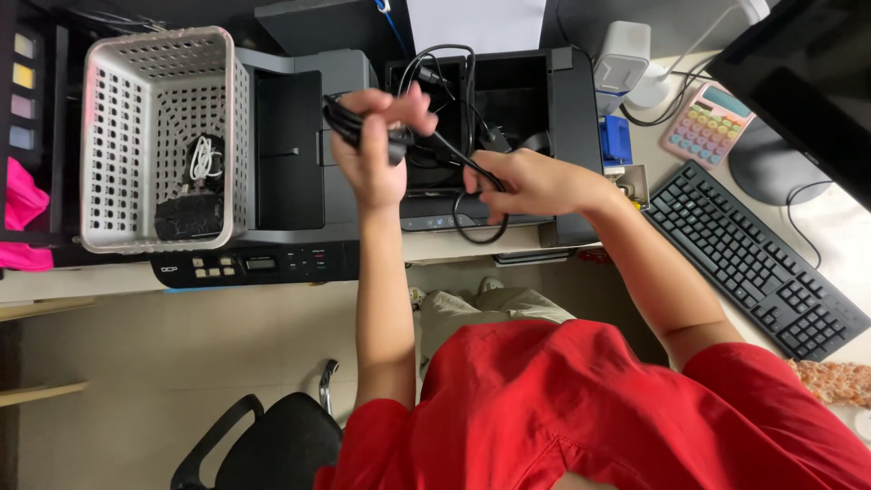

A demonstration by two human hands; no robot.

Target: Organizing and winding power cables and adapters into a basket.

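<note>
My left hand is closed around a folded bundle of black cable, held up in front of a black printer. From that bundle the cable runs right and down to my right hand, which grips it, with a loop of cable hanging below the fingers. Both hands hover over an open black tray with more black cable lying in it.
A white perforated basket on the left holds a coiled white cable and a black item. A black keyboard, pastel calculator and monitor stand sit on the right. A black chair stands below.
</note>
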